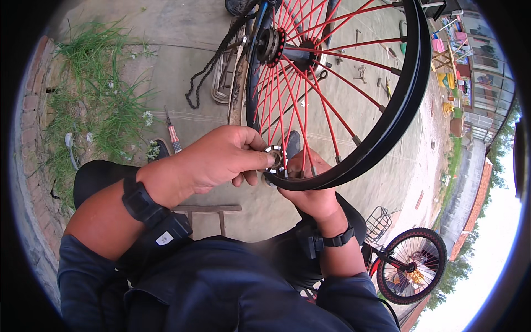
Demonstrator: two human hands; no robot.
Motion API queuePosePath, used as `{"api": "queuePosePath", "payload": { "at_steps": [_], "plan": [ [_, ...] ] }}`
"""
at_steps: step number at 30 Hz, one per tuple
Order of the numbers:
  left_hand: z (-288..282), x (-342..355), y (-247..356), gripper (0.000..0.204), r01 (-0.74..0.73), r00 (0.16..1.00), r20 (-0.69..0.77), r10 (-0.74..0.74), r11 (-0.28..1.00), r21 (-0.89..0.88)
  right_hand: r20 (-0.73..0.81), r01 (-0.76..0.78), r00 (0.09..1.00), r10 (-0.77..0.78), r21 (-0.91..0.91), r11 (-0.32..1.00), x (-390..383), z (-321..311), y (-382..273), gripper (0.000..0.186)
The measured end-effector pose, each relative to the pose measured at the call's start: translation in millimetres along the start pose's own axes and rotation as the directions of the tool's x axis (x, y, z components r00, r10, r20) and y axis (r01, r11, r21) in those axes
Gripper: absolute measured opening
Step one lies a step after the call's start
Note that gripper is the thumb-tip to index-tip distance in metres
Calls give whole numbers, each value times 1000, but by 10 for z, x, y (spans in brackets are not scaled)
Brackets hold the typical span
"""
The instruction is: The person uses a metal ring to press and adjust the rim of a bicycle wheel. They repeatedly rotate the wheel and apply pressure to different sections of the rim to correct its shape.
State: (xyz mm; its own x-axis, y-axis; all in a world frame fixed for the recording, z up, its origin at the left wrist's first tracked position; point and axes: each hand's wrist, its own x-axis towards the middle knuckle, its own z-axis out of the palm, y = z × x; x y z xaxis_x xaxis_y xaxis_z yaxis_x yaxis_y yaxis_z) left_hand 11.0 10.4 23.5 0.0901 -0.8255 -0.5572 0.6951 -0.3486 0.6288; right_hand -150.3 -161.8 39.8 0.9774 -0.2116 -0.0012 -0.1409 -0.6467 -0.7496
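Concrete covers the yard, pale and greenish, with joint lines and stains running across it. Along the left, grass with small white flowers grows up against a brick edging. Between the grass and the person, a screwdriver with a reddish handle lies on the ground, its shaft pointing away.

Ahead stands a bicycle wheel with a black rim and red spokes, its hub in the upper middle and a dark chain hanging to its left. At the near, lower part of the rim, the left hand grips a round notched tool between thumb and fingers, right among the spokes. The right hand is against the same stretch of rim from the right, its fingers partly hidden behind spokes and rim; how firmly they close cannot be told.

Beyond the wheel, loose metal parts are scattered over the concrete. A low wooden frame stands below the left forearm. To the lower right are a wire basket and another bicycle's wheel with a knobby tyre. Farther right, brightly coloured items stand before a windowed building, and a wall runs toward trees and bright sky.
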Motion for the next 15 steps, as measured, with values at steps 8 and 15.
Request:
{"api": "queuePosePath", "payload": {
  "at_steps": [8,15],
  "plan": [
    [-1,60,-38,26,-40,999,8,40,999,-14,-7,-198,980,200,102,975,-45,42,85,41],
    [14,72,-49,26,-36,999,15,36,999,-5,-24,-162,986,163,24,986,11,37,-5,46]
  ]
}}
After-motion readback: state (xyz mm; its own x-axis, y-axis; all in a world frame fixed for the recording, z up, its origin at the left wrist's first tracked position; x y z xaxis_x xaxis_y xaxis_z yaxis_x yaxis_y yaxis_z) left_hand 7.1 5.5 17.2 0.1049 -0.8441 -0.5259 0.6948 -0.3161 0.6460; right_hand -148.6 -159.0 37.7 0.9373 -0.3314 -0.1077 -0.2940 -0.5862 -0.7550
